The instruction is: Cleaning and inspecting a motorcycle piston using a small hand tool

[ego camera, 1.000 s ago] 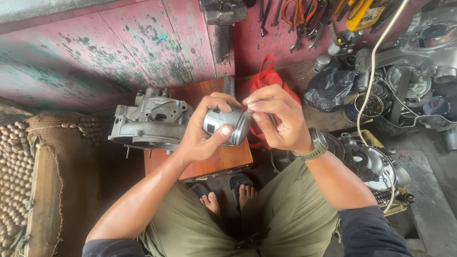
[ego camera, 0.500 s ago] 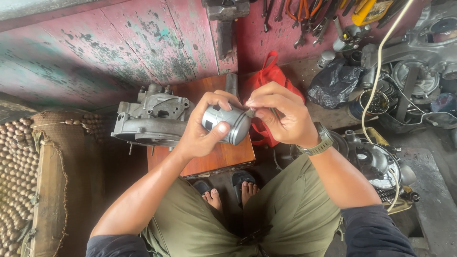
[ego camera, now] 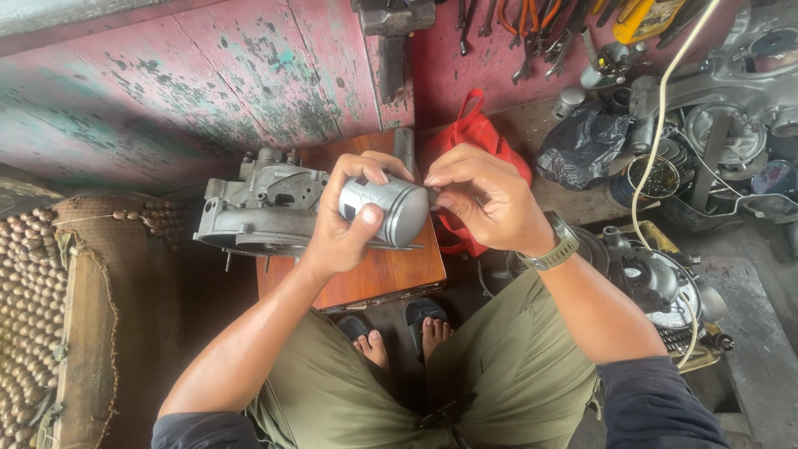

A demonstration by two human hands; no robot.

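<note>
My left hand [ego camera: 349,220] grips a grey metal piston [ego camera: 386,208], thumb on its side and fingers over the top. My right hand [ego camera: 482,195] is pinched at the piston's right rim, fingertips on its edge; what they pinch is too small to tell. A green watch sits on the right wrist. Just behind the piston, a grey metal engine casing [ego camera: 262,208] rests on a small wooden stool [ego camera: 382,274]. My bare feet in sandals [ego camera: 403,333] show below, between my knees.
A red bag [ego camera: 470,133] lies behind the right hand. A black plastic bag [ego camera: 582,145], engine parts [ego camera: 723,125] and a white cable [ego camera: 657,108] crowd the right. Hand tools [ego camera: 532,33] hang along the peeling red wall [ego camera: 208,75]. A beaded seat cover [ego camera: 33,308] lies at left.
The view has shifted slightly. Both hands stay on the piston, the right fingertips working at its rim; the casing and stool have not moved.
</note>
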